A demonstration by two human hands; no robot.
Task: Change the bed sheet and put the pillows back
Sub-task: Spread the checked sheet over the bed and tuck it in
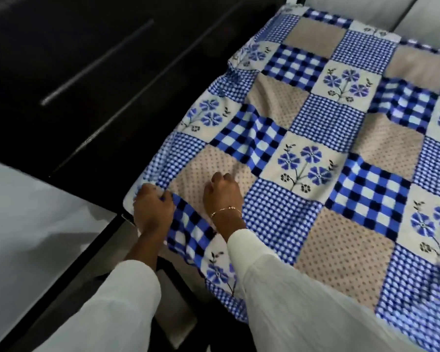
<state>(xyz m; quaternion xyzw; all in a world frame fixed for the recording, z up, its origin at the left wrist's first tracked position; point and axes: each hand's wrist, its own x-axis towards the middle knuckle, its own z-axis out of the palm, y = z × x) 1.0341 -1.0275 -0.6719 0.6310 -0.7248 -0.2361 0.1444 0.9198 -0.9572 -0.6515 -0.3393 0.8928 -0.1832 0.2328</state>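
obs: patchwork bed sheet (pixel 315 153) is spread over the mattress, running away from me and to my right; its long axis seems to go from the near corner up toward the far top of view, though the right part is cut off so i can't be sure

my left hand (pixel 154 208) has its fingers curled into the sheet's edge right at the near left corner of the bed. my right hand (pixel 222 195) is just beside it, a little further in on the top surface, fingers bunched on a beige square; looks like a pinch of cloth, blur makes it hard to confirm. hands are near each other, not touching

judgement: the corner is the working point and the left hand is nearer to it. cloth there is puckered, with ripples running inward, so the next pull likely goes outward and down over that corner. no pillows in view. dark cabinet (pixel 87 72) stands left of the bed
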